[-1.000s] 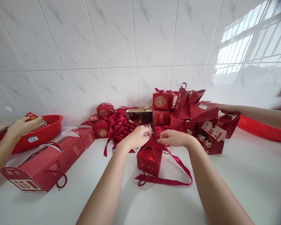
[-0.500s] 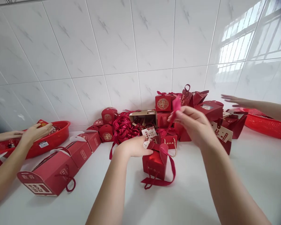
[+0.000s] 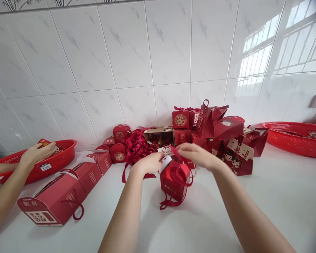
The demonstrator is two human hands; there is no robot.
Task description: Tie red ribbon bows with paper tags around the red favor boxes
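A small red gift box stands on the white table in front of me. My left hand is closed at its top left, fingers on a flap that shows its white inner side. My right hand pinches a red ribbon just above the box. The ribbon's loops hang over the right side of the box, and a dark red cord trails at its base. Behind my hands lies a printed card, partly covered.
A heap of red ribbon lies beside an open carton. Stacked red boxes fill the back right. A row of larger boxes stands left. Another person's hand works over a red basket; a second basket stands right.
My right hand has come down and left with the ribbon, close over the box. The left flap has lifted, showing white. Another person's arm at the right has gone from view.
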